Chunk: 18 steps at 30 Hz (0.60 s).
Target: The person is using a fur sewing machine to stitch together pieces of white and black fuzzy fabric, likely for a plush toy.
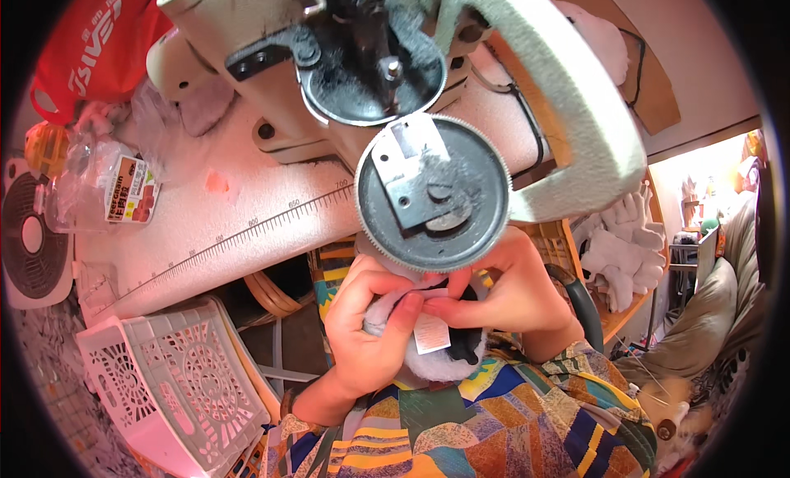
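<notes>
Just below the lower disc of a sewing machine, both my hands hold a fluffy pale grey fabric piece with a dark inside. My left hand pinches its left edge between thumb and fingers. From the other side my right hand grips the upper edge, its thumb and forefinger meeting close to the left thumb. A small white label hangs from the fabric beneath the thumbs. Some fingertips are hidden behind the fabric and under the disc.
The machine stands on a white table with a printed ruler edge. A clear plastic tub, a red bag and a fan are at left. Below is a plastic crate; at right, a pile of pale fluffy pieces.
</notes>
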Each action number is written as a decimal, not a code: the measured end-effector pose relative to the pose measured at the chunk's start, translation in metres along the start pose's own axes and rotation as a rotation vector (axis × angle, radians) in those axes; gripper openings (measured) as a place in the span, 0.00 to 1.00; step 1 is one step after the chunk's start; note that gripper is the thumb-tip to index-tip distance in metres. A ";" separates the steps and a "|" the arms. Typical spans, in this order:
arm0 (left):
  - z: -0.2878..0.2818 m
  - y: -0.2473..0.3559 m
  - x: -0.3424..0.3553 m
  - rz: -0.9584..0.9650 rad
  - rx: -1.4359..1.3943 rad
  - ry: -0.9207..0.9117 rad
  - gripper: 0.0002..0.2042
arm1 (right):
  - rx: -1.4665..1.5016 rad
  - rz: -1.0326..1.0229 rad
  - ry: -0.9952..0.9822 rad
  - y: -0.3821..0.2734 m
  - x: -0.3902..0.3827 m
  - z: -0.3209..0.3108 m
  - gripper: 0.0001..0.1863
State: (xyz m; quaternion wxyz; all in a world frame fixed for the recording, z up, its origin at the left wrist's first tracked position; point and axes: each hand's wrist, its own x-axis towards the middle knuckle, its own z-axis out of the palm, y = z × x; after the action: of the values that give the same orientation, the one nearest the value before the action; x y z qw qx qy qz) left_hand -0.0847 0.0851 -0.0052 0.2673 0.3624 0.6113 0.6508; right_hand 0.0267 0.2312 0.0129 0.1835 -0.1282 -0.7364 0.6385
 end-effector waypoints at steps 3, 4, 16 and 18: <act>0.005 -0.005 0.008 -0.019 -0.103 0.103 0.05 | 0.072 0.181 0.062 -0.008 0.006 0.001 0.09; 0.007 -0.004 0.014 0.001 -0.114 0.116 0.05 | 0.053 0.097 0.099 -0.002 0.008 0.001 0.09; -0.017 0.030 0.081 0.386 0.090 0.334 0.05 | -0.117 -0.314 -0.007 -0.009 0.074 -0.046 0.08; -0.020 0.030 0.085 0.477 0.111 0.383 0.05 | -0.115 -0.356 -0.001 -0.022 0.082 -0.045 0.07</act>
State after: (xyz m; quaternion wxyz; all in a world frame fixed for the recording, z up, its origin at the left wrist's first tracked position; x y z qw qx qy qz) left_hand -0.1485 0.1367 0.0373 -0.0334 0.3805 0.5827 0.7173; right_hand -0.0263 0.3031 0.0489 0.2856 -0.0056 -0.7827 0.5530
